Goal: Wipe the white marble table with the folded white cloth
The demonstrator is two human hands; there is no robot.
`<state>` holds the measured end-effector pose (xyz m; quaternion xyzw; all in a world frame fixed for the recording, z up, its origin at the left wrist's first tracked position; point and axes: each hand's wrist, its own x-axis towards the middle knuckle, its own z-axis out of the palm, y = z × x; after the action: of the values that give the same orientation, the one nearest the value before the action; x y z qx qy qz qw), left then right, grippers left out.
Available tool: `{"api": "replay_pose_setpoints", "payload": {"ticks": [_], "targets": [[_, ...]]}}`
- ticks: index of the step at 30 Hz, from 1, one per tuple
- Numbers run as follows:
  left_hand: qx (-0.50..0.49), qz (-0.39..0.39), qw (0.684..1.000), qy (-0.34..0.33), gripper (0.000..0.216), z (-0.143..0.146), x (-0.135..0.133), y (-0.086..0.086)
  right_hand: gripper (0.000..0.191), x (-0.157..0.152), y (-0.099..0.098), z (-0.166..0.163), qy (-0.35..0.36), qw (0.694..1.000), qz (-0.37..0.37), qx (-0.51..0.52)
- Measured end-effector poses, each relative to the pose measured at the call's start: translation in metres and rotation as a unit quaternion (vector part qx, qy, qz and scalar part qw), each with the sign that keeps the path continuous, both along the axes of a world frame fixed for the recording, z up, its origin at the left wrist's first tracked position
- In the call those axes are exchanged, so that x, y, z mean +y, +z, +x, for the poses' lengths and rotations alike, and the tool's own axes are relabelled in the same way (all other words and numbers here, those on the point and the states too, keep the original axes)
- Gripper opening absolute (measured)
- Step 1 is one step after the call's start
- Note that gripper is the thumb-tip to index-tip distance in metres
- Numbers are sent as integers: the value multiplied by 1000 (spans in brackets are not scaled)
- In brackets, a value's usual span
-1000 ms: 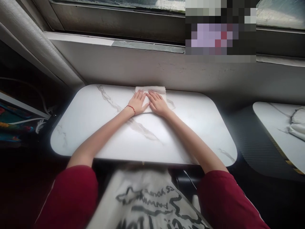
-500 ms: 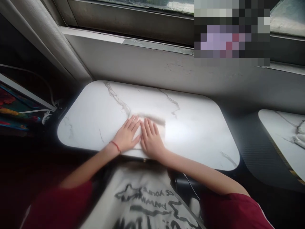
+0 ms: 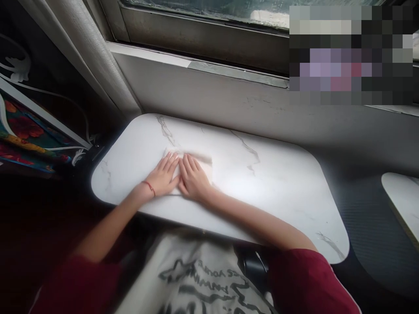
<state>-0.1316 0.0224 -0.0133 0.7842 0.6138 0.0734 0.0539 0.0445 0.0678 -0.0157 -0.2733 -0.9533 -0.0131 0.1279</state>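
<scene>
A folded white cloth (image 3: 205,168) lies on the white marble-patterned tabletop (image 3: 278,174), left of its middle. My left hand (image 3: 163,174), with a red string bracelet at the wrist, rests flat on the cloth's left part, fingers stretched out. Beside it, my right hand (image 3: 194,176) presses flat on the cloth, its fingers also extended. The two hands nearly touch at the thumbs. Much of the cloth is hidden under the palms; its far edge and right side show.
A wall with a window ledge (image 3: 153,56) runs behind the table. Left stand a pale pipe-like column (image 3: 85,48), white cables and a colourful floral fabric (image 3: 26,126). Another marble-patterned table (image 3: 406,196) is at the right. A pixelated patch covers the upper right.
Both hands and the cloth have moved left and slightly away from me across the tabletop. The camera view has also shifted a little.
</scene>
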Motion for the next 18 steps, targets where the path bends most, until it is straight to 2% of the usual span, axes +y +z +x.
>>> {"api": "replay_pose_setpoints", "payload": {"ticks": [5, 9, 13, 18], "targets": [[5, -53, 999, 8, 68, -17, 64, 1, 69, 47, -11, -22, -48, 998, -23, 32], [-9, -41, 999, 6, 70, -27, 105, -1, 68, 88, -11, -32, -63, 998, -23, 14], [-37, -18, 999, -8, 69, -40, 135, -5, 69, 124, -19, -43, -55, 998, -17, 32], [-52, 4, 999, 5, 67, -53, 163, -9, 69, 157, -28, -60, -54, 995, -11, 79]]}}
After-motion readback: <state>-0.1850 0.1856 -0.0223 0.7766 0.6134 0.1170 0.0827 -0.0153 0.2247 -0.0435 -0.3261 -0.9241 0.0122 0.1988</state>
